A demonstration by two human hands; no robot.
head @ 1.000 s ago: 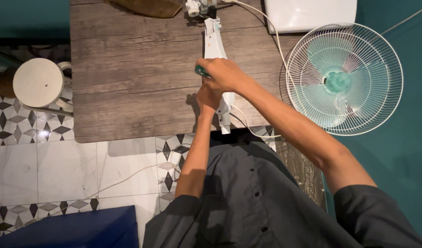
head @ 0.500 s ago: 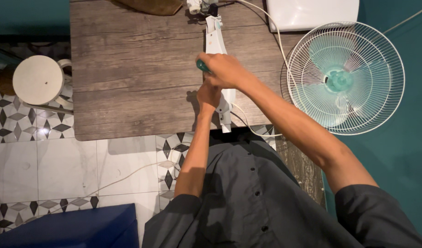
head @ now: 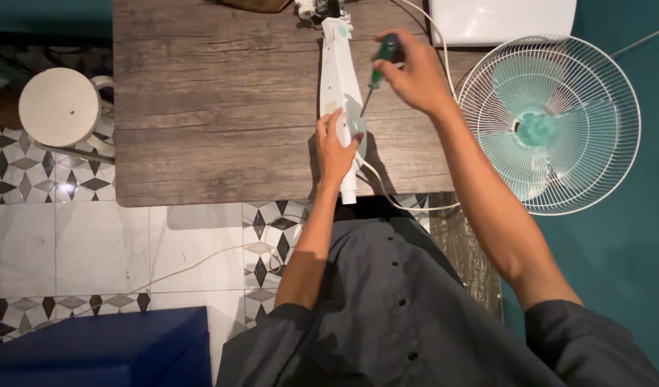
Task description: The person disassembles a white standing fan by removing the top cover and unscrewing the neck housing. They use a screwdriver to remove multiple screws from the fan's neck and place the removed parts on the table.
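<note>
Hands, 2: left hand [head: 334, 149] lies flat w/ fingers loosely spread on 1 long white plastic fan column [head: 341, 93], which runs from table's far edge to its near edge, right of centre. Right hand [head: 414, 74] has fingers curled tight round 1 green-handled screwdriver [head: 376, 73], thin metal tip angled down at the column. Table [head: 215, 115]: grainy grey-brown wood planks. 1 round wire-grille fan head [head: 550, 123] w/ pale green blades sits off table's right edge; 1 round white stool [head: 60, 107] off its left edge.
</note>
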